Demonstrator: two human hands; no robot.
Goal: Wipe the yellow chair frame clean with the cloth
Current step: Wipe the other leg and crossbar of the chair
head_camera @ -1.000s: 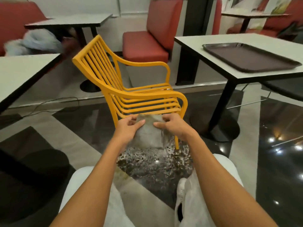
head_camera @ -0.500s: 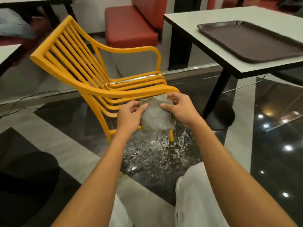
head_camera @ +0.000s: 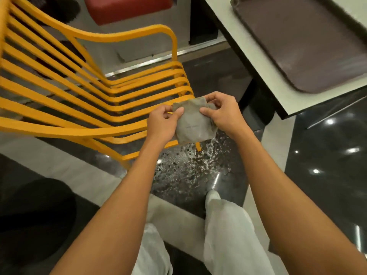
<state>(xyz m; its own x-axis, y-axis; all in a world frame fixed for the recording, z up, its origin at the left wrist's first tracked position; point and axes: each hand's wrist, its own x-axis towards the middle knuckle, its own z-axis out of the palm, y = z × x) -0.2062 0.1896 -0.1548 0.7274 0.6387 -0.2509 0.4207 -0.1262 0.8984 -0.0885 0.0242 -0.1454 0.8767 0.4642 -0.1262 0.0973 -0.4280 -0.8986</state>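
Observation:
A yellow slatted chair [head_camera: 83,96] with curved armrests fills the upper left, its seat front facing right. A folded grey cloth [head_camera: 191,124] hangs in front of the seat's front right corner, held between both hands. My left hand [head_camera: 161,124] pinches the cloth's left top edge with thumb and fingers. My right hand [head_camera: 224,112] pinches its right top corner. The cloth covers part of the chair's front leg and near seat rail.
A white table [head_camera: 264,62] with a dark brown tray [head_camera: 301,42] stands at the upper right, its black pedestal just behind my right hand. A red bench seat [head_camera: 127,8] is beyond the chair. The glossy dark floor [head_camera: 188,171] below is speckled. My legs in light trousers are underneath.
The view has closed in and tilted down on the chair. Both hands have lifted the cloth from below the seat front up to seat level, still pinching it.

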